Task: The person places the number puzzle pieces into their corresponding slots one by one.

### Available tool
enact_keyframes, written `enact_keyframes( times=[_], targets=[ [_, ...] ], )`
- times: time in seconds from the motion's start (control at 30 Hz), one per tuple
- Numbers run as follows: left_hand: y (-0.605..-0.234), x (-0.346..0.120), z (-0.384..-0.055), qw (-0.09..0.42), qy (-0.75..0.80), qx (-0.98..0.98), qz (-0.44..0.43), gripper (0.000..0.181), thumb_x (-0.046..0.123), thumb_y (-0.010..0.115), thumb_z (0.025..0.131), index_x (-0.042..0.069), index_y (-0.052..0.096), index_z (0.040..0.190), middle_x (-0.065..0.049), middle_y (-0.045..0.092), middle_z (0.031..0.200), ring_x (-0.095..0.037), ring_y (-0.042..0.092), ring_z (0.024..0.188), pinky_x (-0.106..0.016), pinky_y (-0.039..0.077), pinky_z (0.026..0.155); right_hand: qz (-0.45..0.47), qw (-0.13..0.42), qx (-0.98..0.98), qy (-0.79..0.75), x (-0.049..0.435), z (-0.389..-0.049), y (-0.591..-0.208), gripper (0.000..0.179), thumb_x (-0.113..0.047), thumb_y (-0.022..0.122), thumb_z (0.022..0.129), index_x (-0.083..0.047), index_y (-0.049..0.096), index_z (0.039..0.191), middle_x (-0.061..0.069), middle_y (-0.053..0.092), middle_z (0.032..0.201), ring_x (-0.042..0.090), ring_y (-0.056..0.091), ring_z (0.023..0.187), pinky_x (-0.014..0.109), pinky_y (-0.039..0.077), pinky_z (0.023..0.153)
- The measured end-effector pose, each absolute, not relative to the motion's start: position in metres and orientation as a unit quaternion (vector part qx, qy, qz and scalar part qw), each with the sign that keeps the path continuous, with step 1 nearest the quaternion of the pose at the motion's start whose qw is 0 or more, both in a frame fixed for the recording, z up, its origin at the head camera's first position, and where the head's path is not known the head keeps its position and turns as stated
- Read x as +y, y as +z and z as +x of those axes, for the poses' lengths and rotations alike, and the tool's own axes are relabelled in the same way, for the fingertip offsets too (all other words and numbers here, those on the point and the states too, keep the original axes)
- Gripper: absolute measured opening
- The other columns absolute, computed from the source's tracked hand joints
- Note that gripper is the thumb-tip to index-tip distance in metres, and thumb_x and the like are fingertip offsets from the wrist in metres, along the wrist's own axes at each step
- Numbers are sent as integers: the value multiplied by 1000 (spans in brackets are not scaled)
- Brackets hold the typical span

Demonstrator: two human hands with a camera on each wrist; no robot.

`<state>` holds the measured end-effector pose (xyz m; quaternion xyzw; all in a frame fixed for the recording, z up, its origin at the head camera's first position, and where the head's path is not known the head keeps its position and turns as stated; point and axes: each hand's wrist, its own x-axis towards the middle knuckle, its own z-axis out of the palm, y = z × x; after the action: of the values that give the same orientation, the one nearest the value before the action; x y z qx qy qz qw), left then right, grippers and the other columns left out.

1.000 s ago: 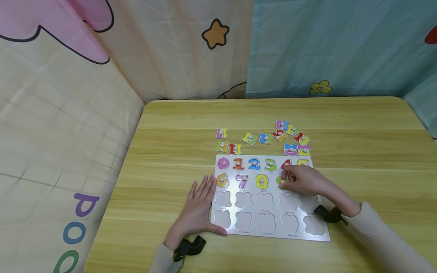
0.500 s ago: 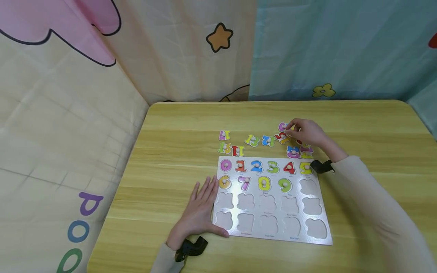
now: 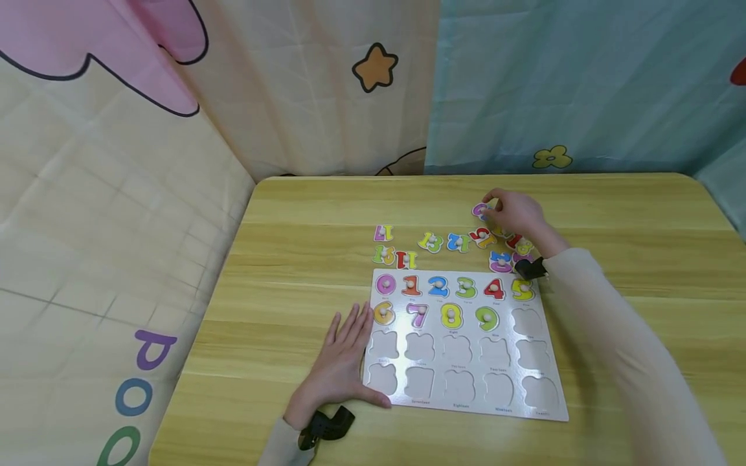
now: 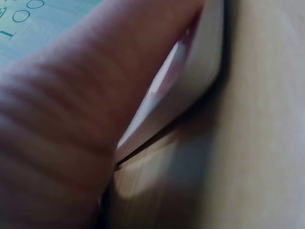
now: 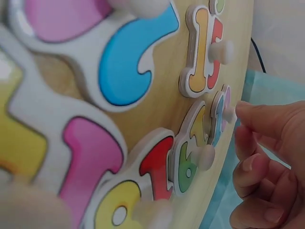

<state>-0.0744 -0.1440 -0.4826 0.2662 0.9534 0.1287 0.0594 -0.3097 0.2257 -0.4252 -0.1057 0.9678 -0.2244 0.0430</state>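
Just now the person's right hand [image 3: 515, 210] is at the far side of the wooden table [image 3: 280, 259], its thumb and index fingertips right at the purple-and-blue 10 piece [image 3: 480, 210]. From the right wrist, one fingertip comes up close beside that piece's knob [image 5: 229, 114], the gap between thumb and finger looks narrow and the other fingers curl below; I can't tell whether the pinch has closed. Nearest that hand lie the 16 piece [image 5: 186, 167], beside the 10, and the red-and-orange 15 piece [image 3: 482, 237]. The left hand [image 3: 338, 364] lies spread, fingers wide, along the left edge of the white number board [image 3: 517, 372], thumb at its near corner. On the board, 0 to 5 fill the top row and 6 to 9 sit below them, with shaped recesses showing further down. Beyond its far edge lie 17 [image 3: 383, 233], 11 [image 3: 406, 260], 13 [image 3: 430, 243], 12 [image 3: 458, 243] and 20 [image 3: 500, 261]. Past the table hangs a curtain [image 3: 373, 129] with an orange star.
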Motion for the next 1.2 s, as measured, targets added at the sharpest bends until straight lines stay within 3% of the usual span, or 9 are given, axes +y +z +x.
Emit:
enact_keyframes(
  times=[0.23,0.57,0.87,1.2],
  targets=[
    [-483,-144,-74,66,131,953,266,147,90,59,48,2,0,151,-10,-5,158,-25,-8,143,-47,-8,112,-104,67,972,-200,226,-319,-431,24,-25,60,95,-4,62,105,11,59,80,25,50,61,37,40,51],
    [-483,-144,-75,66,129,953,266,148,90,59,48,3,-2,151,-9,-7,158,-25,-8,143,-46,-9,112,-95,30,969,-227,218,-312,-426,31,-30,57,94,0,54,100,12,56,79,26,49,65,38,37,56],
    [-484,-145,-75,62,134,952,266,148,89,61,48,2,-1,151,-9,-6,158,-25,-8,143,-47,-9,112,-127,63,962,-234,224,-268,-416,30,-31,53,95,-1,52,93,7,52,70,22,47,59,33,36,50],
    [-485,-146,-74,58,135,952,268,147,89,61,49,1,0,151,-11,-5,158,-26,-7,143,-47,-8,112,-172,118,940,-270,253,-204,-420,30,-34,59,94,-7,53,85,1,48,68,17,44,59,28,33,50]
  ],
)
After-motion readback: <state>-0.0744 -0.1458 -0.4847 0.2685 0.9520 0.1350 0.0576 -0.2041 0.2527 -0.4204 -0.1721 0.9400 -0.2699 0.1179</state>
